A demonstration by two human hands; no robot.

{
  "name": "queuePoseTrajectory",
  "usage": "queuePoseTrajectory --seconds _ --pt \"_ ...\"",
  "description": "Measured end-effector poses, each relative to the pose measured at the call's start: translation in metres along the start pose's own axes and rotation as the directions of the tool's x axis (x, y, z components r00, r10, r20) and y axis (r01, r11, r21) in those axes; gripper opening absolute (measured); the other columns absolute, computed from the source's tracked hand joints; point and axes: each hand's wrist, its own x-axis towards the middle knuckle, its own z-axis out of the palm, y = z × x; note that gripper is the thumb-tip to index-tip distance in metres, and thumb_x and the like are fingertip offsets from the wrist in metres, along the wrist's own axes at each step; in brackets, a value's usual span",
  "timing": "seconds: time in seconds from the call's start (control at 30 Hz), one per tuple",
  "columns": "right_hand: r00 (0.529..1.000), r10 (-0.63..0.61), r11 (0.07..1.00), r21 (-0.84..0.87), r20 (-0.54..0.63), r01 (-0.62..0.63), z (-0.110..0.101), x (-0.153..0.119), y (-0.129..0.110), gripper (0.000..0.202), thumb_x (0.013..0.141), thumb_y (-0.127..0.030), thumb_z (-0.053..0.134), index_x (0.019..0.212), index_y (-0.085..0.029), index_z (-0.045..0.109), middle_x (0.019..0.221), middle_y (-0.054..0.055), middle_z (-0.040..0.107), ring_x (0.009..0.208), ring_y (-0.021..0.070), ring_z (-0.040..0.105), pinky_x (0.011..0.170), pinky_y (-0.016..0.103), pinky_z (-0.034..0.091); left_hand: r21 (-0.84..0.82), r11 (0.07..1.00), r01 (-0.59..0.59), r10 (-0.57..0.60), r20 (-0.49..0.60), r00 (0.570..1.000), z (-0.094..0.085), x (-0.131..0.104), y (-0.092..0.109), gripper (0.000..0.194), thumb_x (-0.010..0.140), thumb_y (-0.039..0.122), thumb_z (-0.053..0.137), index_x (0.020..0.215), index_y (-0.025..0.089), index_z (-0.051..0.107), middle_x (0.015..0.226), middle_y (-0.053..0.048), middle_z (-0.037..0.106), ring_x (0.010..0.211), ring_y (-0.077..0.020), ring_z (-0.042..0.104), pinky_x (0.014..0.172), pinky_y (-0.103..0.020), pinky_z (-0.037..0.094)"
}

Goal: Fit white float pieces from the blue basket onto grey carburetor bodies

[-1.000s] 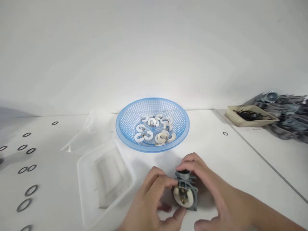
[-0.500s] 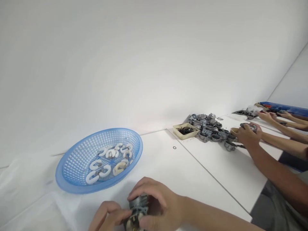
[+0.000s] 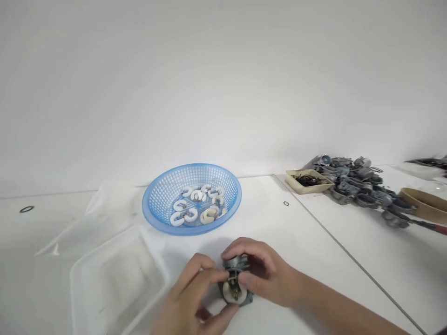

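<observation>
Near the bottom centre, a grey metal part (image 3: 236,263) with a white C-shaped piece (image 3: 229,294) and brass bits inside is held between both hands. My right hand (image 3: 267,272) wraps its fingers over the top and right side of the part. From the left, my left hand (image 3: 195,298) touches it with a fingertip at the middle and the thumb at its lower edge. Beyond the hands, a blue mesh basket (image 3: 157,216) holds several white C-shaped pieces (image 3: 198,195), one of them yellowish.
At the left lie a white tray (image 3: 82,284), clear plastic sheeting (image 3: 108,200) and a black ring (image 3: 27,209). A small ring (image 3: 286,203), a cream tray (image 3: 303,189) of black bits, a pile of grey metal parts (image 3: 359,184) and a tan bowl (image 3: 422,207) are at right.
The view has swung left and the co-workers' hands have left it. The white tray has come into view. The held part and both hands show more fully, with the part still between them.
</observation>
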Motion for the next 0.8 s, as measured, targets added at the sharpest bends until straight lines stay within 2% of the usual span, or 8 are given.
queuePoseTrajectory --seconds 0.1,0.23,0.3,0.37,0.5,0.8 --pt "0.999 0.035 0.999 0.038 0.027 -0.036 0.0 -0.001 -0.003 0.039 0.111 -0.044 0.078 0.144 -0.025 0.075 0.127 0.014 0.072 0.108 0.0272 0.069 0.092 0.04 0.057 -0.027 0.999 0.024 -0.024 0.002 1.0 -0.003 -0.001 -0.002 0.034 0.089 0.019 0.085 0.116 0.036 0.075 0.108 0.002 0.059 0.075 -0.0073 0.065 0.051 -0.007 0.06" --pt "0.997 0.058 0.995 0.078 0.05 -0.062 0.001 -0.002 -0.003 0.039 0.112 -0.046 0.076 0.146 -0.025 0.073 0.131 0.014 0.07 0.114 0.0285 0.069 0.095 0.042 0.058 -0.041 0.998 0.038 -0.034 0.107 0.994 -0.006 -0.003 -0.005 0.038 0.087 0.012 0.084 0.118 0.033 0.073 0.109 0.001 0.058 0.075 -0.0064 0.066 0.054 -0.009 0.064" --pt "0.996 0.07 0.993 0.09 0.053 -0.074 0.001 -0.002 -0.003 0.038 0.113 -0.045 0.075 0.145 -0.025 0.073 0.133 0.014 0.07 0.116 0.0289 0.069 0.095 0.042 0.059 -0.043 0.998 0.039 -0.035 0.102 0.994 -0.007 -0.003 -0.006 0.041 0.086 0.009 0.083 0.119 0.031 0.073 0.11 0.0 0.058 0.076 -0.0068 0.067 0.054 -0.009 0.064" --pt "0.995 0.081 0.991 0.1 0.056 -0.087 0.001 -0.002 -0.003 0.036 0.113 -0.043 0.075 0.144 -0.026 0.073 0.133 0.014 0.07 0.116 0.0291 0.069 0.095 0.042 0.06 -0.047 0.998 0.044 -0.04 0.088 0.995 -0.008 -0.003 -0.005 0.042 0.085 0.009 0.083 0.119 0.031 0.072 0.11 0.0 0.058 0.077 -0.0071 0.067 0.054 -0.008 0.064" --pt "0.993 0.1 0.988 0.116 0.055 -0.106 0.001 -0.002 -0.003 0.033 0.114 -0.041 0.074 0.144 -0.028 0.073 0.13 0.013 0.07 0.114 0.0286 0.07 0.093 0.041 0.06 -0.046 0.997 0.065 -0.056 0.168 0.984 -0.01 -0.003 -0.004 0.041 0.089 0.012 0.084 0.122 0.032 0.071 0.112 0.0 0.056 0.078 -0.0062 0.068 0.058 -0.009 0.067" --pt "0.989 0.135 0.984 0.109 0.061 -0.141 0.001 -0.002 -0.006 0.031 0.114 -0.04 0.074 0.142 -0.028 0.072 0.127 0.012 0.07 0.112 0.0279 0.069 0.091 0.04 0.058 -0.044 0.997 0.071 -0.063 0.155 0.986 -0.009 -0.003 -0.002 0.046 0.087 0.011 0.086 0.124 0.033 0.07 0.114 0.001 0.056 0.08 -0.006 0.068 0.059 -0.009 0.068"
